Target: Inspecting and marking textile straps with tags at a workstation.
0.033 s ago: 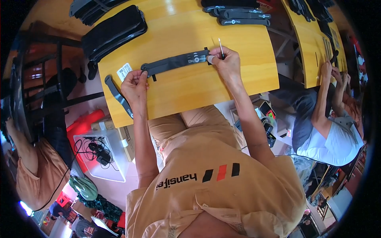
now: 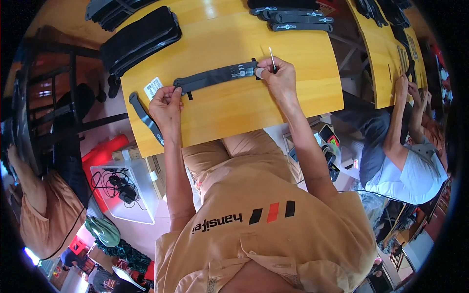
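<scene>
A dark grey fabric strap (image 2: pixel 212 79) with white print near its right end lies stretched across the yellow table (image 2: pixel 234 115). My left hand (image 2: pixel 165 106) pinches its left end between thumb and fingers. At the other end, my right hand (image 2: pixel 281 82) is closed on the strap and also holds a slim tool (image 2: pixel 271 54) with a pale metal shaft pointing away from me. Its handle is mostly hidden in the fingers. White tape wraps a digit of that hand. Short black tabs poke out near both strap ends. Beside my left hand lies a white label (image 2: pixel 153 86).
Another dark strap (image 2: pixel 145 117) lies along the table's left edge. Black folded fabric pieces (image 2: pixel 141 39) are stacked far left, printed straps (image 2: pixel 300 27) far right. A clear plastic bin (image 2: pixel 139 198) with cables stands below left. A co-worker in white (image 2: pixel 405 168) sits at the right-hand table.
</scene>
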{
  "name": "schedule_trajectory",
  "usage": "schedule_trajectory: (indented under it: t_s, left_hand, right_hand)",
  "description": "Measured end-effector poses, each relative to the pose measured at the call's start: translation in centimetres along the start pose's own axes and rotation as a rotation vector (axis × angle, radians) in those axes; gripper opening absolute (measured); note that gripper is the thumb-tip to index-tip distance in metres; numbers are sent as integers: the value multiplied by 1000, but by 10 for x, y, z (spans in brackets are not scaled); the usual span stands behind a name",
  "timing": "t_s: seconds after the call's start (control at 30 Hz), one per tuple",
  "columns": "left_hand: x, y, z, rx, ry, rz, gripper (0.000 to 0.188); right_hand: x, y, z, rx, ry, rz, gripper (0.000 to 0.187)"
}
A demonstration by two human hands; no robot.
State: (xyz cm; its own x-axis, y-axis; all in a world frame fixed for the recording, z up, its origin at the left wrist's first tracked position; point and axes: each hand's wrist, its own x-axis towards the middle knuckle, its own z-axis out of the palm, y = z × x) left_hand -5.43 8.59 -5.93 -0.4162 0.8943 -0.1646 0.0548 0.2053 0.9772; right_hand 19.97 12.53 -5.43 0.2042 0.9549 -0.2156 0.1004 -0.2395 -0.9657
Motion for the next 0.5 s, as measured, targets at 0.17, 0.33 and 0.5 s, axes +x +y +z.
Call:
schedule_trajectory:
  t_s: [0.17,0.33,0.5]
  left_hand:
    - [0,3,0,42,14,-6,7]
    - [0,6,3,40,31,-27,7]
    - [2,0,1,-5,6,-5,7]
  right_hand:
    - [1,2,1,-67,16,-29,8]
    - [-1,0,3,-83,39,-32,8]
    - [-1,-2,3,-74,34,-18,8]
